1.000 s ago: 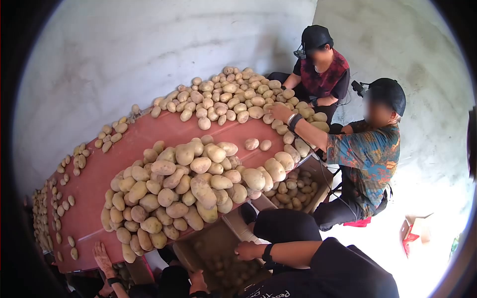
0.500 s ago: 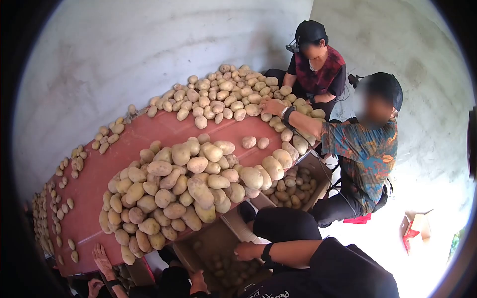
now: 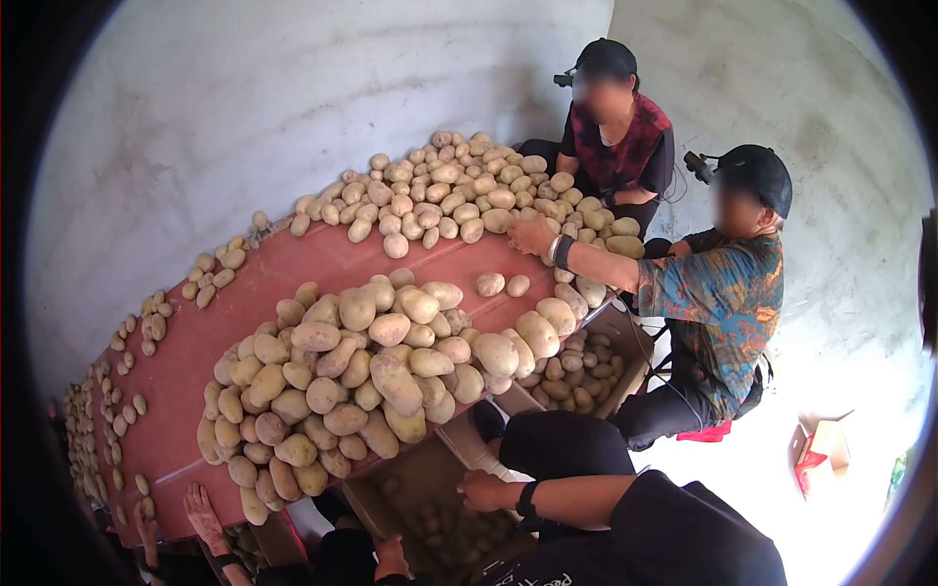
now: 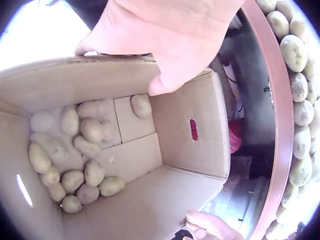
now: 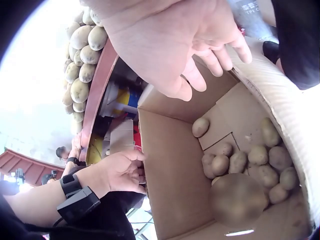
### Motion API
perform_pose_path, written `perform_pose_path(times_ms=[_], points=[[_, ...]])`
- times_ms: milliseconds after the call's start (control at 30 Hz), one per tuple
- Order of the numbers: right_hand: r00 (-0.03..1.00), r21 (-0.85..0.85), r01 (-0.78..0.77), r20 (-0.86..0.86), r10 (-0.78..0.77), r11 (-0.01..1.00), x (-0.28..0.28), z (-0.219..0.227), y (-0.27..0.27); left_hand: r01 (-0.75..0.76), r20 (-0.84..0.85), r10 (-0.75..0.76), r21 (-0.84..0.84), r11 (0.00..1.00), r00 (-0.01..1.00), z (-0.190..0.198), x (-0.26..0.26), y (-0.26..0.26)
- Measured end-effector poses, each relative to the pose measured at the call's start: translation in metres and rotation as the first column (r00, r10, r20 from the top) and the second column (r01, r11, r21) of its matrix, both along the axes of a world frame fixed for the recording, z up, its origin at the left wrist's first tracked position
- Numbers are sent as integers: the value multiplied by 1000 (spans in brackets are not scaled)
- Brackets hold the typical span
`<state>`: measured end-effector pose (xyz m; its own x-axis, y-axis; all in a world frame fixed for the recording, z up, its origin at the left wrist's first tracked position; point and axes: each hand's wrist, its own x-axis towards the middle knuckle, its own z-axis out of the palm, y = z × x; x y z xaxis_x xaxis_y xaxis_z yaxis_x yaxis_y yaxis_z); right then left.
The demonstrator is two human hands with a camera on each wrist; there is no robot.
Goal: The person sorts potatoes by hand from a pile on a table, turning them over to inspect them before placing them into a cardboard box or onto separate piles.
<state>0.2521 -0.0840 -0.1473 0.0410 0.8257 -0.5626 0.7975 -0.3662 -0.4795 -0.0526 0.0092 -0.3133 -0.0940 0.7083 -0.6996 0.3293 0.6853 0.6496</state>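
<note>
My left hand grips the near wall of a cardboard box, its thumb over the inner side and its fingers outside. Partway up the opposite side, my right hand hangs over the box rim; its fingers are loosely extended, holding nothing. Several potatoes lie on the bottom of the box, mostly gathered at one end. A large heap of potatoes rises on the red table just beyond the box.
A second box of potatoes stands right of mine. A person in a patterned shirt reaches over more potatoes; another person sits behind. At left, another person's hand rests on the table edge.
My hands stay at the box. The person in the patterned shirt draws a hand slightly along the far pile. A second hand of the person at left rises to the table edge.
</note>
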Motion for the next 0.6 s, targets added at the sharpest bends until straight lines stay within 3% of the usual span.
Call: perform_pose_path(times_ms=[233, 300, 400, 533, 600], points=[[982, 112, 186, 23, -190, 976, 0, -4, -2, 73, -4, -72, 31, 997, 997, -26, -9, 3], [967, 74, 245, 55, -249, 967, 1, 2, 0, 103, -88, -100, 31, 994, 991, -27, -11, 5], [943, 7, 327, 67, -327, 945, 2, 1, 2, 114, -81, -113, 6, 993, 990, -19, -9, 5], [915, -79, 404, 46, -401, 912, 3, 7, 1, 51, -16, -51, 25, 998, 999, -7, -2, 1], [914, -86, 407, 50, -404, 910, 4, 0, 1, 34, 26, -35, 41, 999, 999, -21, -9, 1]])
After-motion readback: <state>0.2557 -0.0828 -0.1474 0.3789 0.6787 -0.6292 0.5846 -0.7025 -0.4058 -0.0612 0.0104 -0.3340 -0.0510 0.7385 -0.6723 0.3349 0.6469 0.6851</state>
